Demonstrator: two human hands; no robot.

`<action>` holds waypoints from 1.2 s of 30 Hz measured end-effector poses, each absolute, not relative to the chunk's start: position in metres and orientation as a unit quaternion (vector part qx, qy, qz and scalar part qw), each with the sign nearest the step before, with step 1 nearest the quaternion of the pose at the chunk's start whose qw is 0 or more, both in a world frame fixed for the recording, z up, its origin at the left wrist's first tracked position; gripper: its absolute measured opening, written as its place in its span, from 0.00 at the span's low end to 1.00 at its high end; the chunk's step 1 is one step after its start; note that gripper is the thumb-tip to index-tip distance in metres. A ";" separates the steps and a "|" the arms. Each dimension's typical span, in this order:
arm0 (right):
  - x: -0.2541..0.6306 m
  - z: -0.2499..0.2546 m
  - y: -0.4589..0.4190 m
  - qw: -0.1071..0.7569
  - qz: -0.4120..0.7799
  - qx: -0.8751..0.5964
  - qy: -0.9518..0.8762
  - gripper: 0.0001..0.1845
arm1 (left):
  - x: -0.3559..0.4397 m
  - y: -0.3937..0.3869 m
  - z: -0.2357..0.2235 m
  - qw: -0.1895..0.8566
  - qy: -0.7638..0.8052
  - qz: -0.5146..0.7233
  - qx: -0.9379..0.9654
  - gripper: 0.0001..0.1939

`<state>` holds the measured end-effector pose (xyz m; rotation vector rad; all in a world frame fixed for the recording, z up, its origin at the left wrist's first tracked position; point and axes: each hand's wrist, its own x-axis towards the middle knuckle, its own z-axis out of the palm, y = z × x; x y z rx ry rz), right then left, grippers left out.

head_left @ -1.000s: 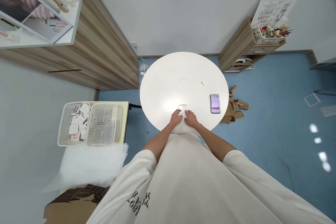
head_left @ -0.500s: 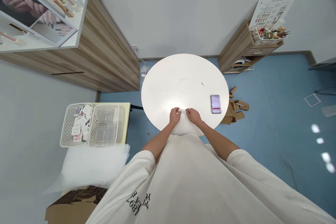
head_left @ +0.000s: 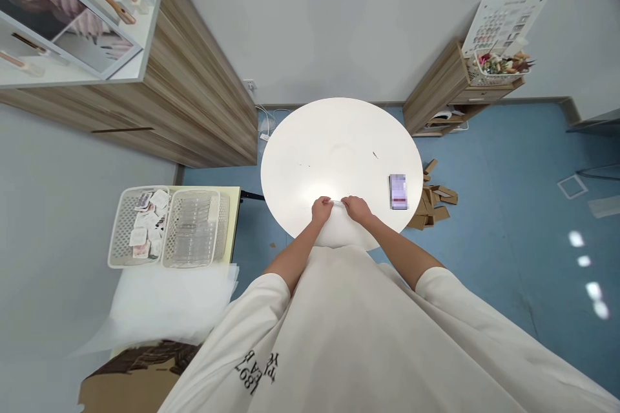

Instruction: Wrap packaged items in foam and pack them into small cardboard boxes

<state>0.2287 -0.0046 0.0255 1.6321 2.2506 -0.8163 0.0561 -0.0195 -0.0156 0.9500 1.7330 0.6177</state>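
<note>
Close to the near edge of a round white table (head_left: 339,135), my left hand (head_left: 322,210) and my right hand (head_left: 357,208) are side by side with a small gap between them. Both hands are closed, fingertips pinching opposite ends of a thin, whitish see-through strip (head_left: 338,202). It spans the gap between them, just above the tabletop; its exact kind is too small to make out. To the right of my right hand lies a phone (head_left: 398,191) with a blurred screen.
At left, a side table carries a white basket of small packets (head_left: 140,226), a basket of clear plastic cases (head_left: 194,229) and translucent sheets (head_left: 169,303). A wooden cabinet (head_left: 208,77) stands behind. Cardboard pieces (head_left: 431,206) lie on the floor right of the table.
Both hands have shifted very slightly upward in view, and the strip between them shows as a narrower, straighter band. The phone has stayed in place.
</note>
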 end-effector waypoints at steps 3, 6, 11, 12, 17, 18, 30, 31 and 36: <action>0.227 0.021 -0.005 0.147 -0.250 0.543 0.788 0.17 | 0.056 -0.020 -0.014 0.521 0.725 0.263 0.366 0.09; 0.226 0.017 -0.007 0.150 -0.225 0.533 0.802 0.19 | 0.056 -0.020 -0.013 0.520 0.730 0.271 0.352 0.10; 0.224 0.013 -0.011 0.137 -0.208 0.530 0.811 0.19 | 0.057 -0.017 -0.012 0.521 0.736 0.267 0.341 0.10; 0.224 0.013 -0.011 0.133 -0.207 0.530 0.811 0.19 | 0.058 -0.016 -0.012 0.523 0.736 0.265 0.337 0.11; 0.224 0.008 -0.009 0.108 -0.230 0.559 0.790 0.19 | 0.058 -0.026 -0.021 0.538 0.728 0.275 0.323 0.24; 0.225 0.006 -0.007 0.099 -0.237 0.568 0.782 0.19 | 0.057 -0.030 -0.025 0.542 0.724 0.279 0.323 0.28; 0.234 -0.032 -0.034 -0.060 -0.424 0.679 0.596 0.25 | 0.040 -0.057 -0.048 0.541 0.721 0.238 0.362 0.31; 0.235 -0.035 -0.041 -0.066 -0.438 0.680 0.584 0.23 | 0.039 -0.058 -0.049 0.541 0.721 0.235 0.364 0.30; 0.233 -0.041 -0.053 -0.105 -0.463 0.678 0.561 0.21 | 0.041 -0.058 -0.054 0.571 0.694 0.241 0.367 0.29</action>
